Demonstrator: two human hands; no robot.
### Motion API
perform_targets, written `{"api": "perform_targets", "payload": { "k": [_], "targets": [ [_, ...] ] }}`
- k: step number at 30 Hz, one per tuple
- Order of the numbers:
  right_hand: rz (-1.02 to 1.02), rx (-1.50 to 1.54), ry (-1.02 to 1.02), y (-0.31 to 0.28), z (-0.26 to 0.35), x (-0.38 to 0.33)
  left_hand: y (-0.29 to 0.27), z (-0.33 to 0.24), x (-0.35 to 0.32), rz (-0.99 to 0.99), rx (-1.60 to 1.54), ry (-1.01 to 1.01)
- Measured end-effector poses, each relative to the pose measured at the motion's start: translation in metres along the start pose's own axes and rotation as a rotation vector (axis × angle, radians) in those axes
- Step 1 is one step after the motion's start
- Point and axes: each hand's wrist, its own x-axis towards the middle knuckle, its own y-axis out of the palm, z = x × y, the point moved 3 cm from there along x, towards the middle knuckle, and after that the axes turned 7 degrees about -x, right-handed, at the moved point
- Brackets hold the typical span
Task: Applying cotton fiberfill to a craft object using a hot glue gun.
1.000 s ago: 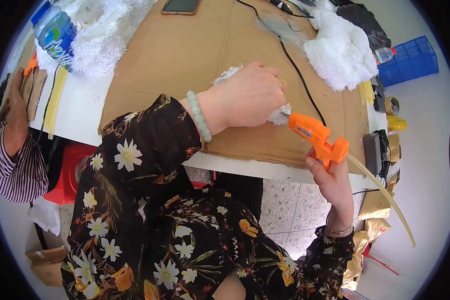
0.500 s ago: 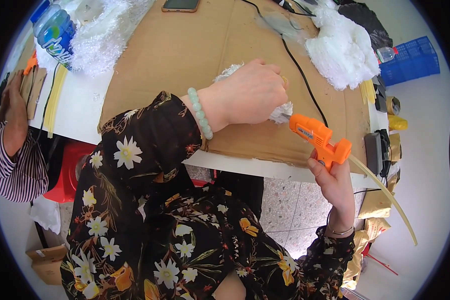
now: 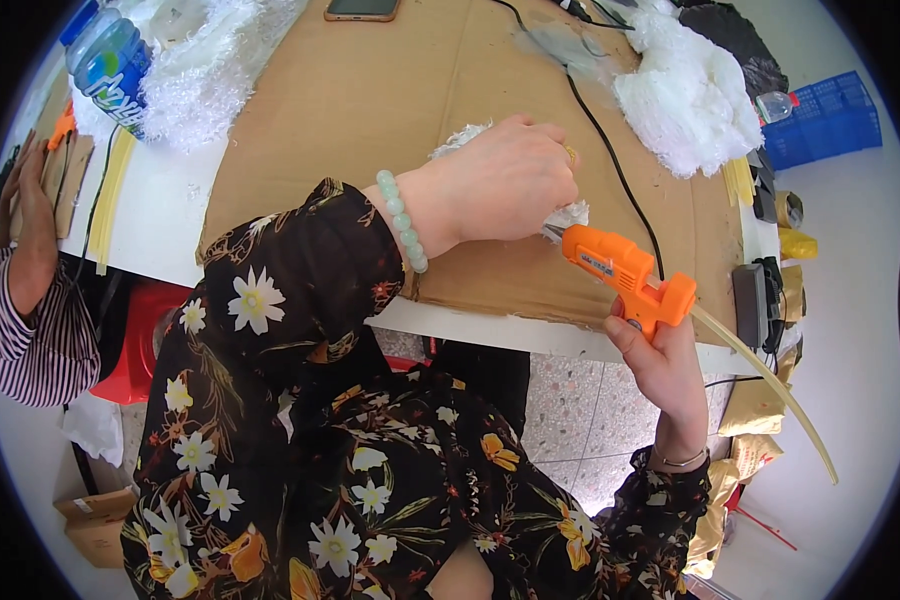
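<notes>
Wrapped round the handle of an orange hot glue gun (image 3: 620, 268), my right hand (image 3: 662, 362) holds it with the nozzle pointing up and left. A long yellowish glue stick (image 3: 770, 388) sticks out of the gun's back. My left hand (image 3: 515, 185), with a pale green bead bracelet (image 3: 402, 220) on the wrist, is closed over a piece of white fluffy material (image 3: 570, 214). Tufts of it show on both sides of the hand; its shape is mostly hidden. The nozzle tip is at the tuft by my left hand's lower right edge.
Brown cardboard (image 3: 330, 130) covers the white table. A black cable (image 3: 615, 165) runs across it. White fluffy heaps (image 3: 685, 100) lie at both far sides, with a phone (image 3: 362, 10), a blue bottle (image 3: 110, 65) and a blue basket (image 3: 825, 120). A co-worker's arm (image 3: 38, 230) is at the left.
The glue gun has shifted slightly left, its nozzle closer under my left hand. My left hand stays nearly in place. At the left, the co-worker's hands have moved a little.
</notes>
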Motion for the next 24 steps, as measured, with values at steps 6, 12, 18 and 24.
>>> {"api": "perform_targets", "payload": {
  "k": [6,12,18,24],
  "targets": [
    [0.017,-0.016,0.04,0.001,-0.003,0.002,0.01,0.004,0.005,0.087,-0.079,-0.048],
    [0.038,-0.05,-0.076,0.004,0.01,0.005,-0.005,0.004,-0.002,0.131,-0.108,-0.14],
    [0.081,0.129,0.071,-0.001,0.002,0.0,0.002,0.008,0.001,0.152,-0.167,-0.16],
    [0.037,0.056,-0.023,0.005,0.0,0.011,0.002,0.011,0.003,0.164,-0.195,-0.186]
  ]
}}
